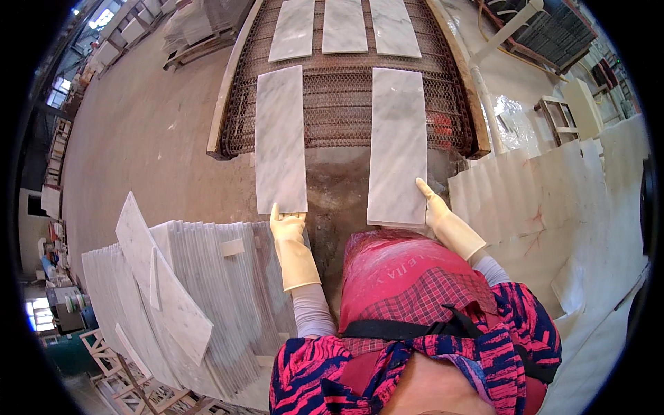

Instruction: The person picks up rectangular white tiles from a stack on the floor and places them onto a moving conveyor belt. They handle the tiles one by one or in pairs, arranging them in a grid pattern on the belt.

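My left hand [288, 228], in a pale yellow rubber glove, is closed on the near end of a grey-veined white marble tile [281, 142]. That tile's far end lies over the end of a wire mesh conveyor [337, 111]. In the same kind of glove, my right hand [437, 209] grips the near right edge of a second marble tile [398, 145], thumb on top. Its far part also rests over the mesh, and its near end overhangs towards my red apron [408, 270]. The fingers under both tiles are hidden.
Three more tiles, the middle one [344, 28] among them, lie farther along the conveyor. At my left stands a row of upright stacked tiles [214, 277], with a loose tile [162, 277] leaning across it. White sheeting [539, 200] covers a surface at my right.
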`<state>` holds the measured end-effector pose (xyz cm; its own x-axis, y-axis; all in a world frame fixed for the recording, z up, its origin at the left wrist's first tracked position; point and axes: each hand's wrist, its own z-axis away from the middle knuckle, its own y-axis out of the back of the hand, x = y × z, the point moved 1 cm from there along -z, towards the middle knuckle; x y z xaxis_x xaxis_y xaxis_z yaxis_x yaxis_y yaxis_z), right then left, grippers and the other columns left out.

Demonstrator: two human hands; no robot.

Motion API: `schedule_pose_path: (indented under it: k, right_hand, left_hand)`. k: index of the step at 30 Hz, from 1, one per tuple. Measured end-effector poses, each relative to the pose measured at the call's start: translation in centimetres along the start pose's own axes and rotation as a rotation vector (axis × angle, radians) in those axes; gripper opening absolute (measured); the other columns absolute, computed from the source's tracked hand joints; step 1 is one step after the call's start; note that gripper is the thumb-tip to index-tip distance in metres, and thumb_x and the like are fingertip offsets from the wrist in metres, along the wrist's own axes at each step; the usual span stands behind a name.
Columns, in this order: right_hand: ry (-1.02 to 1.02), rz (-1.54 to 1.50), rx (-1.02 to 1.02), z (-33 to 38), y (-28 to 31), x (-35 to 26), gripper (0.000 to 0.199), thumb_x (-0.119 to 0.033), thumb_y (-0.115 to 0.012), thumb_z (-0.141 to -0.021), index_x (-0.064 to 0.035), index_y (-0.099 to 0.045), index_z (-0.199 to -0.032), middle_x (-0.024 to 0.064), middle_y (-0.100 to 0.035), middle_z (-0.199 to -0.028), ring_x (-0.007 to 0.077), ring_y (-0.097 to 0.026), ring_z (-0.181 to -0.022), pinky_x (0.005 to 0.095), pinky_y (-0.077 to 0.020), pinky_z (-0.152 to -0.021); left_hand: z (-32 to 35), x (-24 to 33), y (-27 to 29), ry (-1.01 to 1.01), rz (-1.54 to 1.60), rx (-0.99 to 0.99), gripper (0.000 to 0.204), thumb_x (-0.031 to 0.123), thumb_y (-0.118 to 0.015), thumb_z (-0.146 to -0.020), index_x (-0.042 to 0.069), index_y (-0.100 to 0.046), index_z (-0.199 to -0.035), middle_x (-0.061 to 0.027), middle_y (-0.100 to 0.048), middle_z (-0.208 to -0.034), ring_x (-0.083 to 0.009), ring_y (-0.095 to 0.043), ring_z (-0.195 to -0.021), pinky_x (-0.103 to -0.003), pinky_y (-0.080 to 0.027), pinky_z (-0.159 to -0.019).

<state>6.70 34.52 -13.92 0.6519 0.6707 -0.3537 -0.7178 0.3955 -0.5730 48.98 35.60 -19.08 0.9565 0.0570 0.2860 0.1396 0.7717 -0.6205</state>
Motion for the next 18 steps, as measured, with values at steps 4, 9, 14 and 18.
schedule_pose_path:
  k: [4, 9, 14, 18]
  right_hand:
    - [-0.040, -0.056, -0.012, 0.0, 0.0, 0.0, 0.068, -0.042, -0.074, -0.093, -0.0038, -0.053, -0.145, 0.0139, -0.059, -0.146, 0.0332, -0.056, -0.133, 0.0500, -0.0414, -0.116]
    - [-0.009, 0.006, 0.042, 0.0, -0.2, -0.1, 0.069, -0.044, -0.074, -0.092, -0.0037, -0.054, -0.145, 0.0137, -0.059, -0.146, 0.0331, -0.056, -0.133, 0.0501, -0.0416, -0.116]
    - [0.020, 0.047, 0.046, 0.1, -0.2, -0.1, 0.070, -0.045, -0.073, -0.093, -0.0036, -0.053, -0.145, 0.0136, -0.059, -0.146, 0.0331, -0.055, -0.134, 0.0501, -0.0406, -0.117]
    - [0.035, 0.052, 0.063, 0.1, -0.2, -0.2, 0.070, -0.044, -0.074, -0.092, -0.0029, -0.053, -0.145, 0.0136, -0.059, -0.146, 0.0327, -0.056, -0.133, 0.0492, -0.0420, -0.115]
  left_hand:
    - [-0.5, 0.1, 0.4, 0.000, -0.021, -0.028, 0.047, 0.039, -0.052, -0.103, 0.014, -0.054, -0.143, -0.0079, -0.053, -0.151, -0.0331, -0.051, -0.137, -0.061, -0.040, -0.112]
    - [-0.5, 0.2, 0.7, 0.004, -0.022, -0.040, 0.047, 0.039, -0.049, -0.104, 0.015, -0.053, -0.144, -0.0076, -0.052, -0.152, -0.0328, -0.047, -0.141, -0.060, -0.037, -0.114]
    - [0.1, 0.0, 0.0, 0.010, -0.011, -0.014, 0.046, 0.039, -0.049, -0.105, 0.013, -0.055, -0.142, -0.0078, -0.054, -0.150, -0.0327, -0.046, -0.141, -0.057, -0.037, -0.115]
    - [0.4, -0.1, -0.2, -0.017, -0.039, -0.009, 0.044, 0.038, -0.050, -0.104, 0.011, -0.056, -0.139, -0.0091, -0.057, -0.146, -0.0333, -0.052, -0.136, -0.057, -0.040, -0.113]
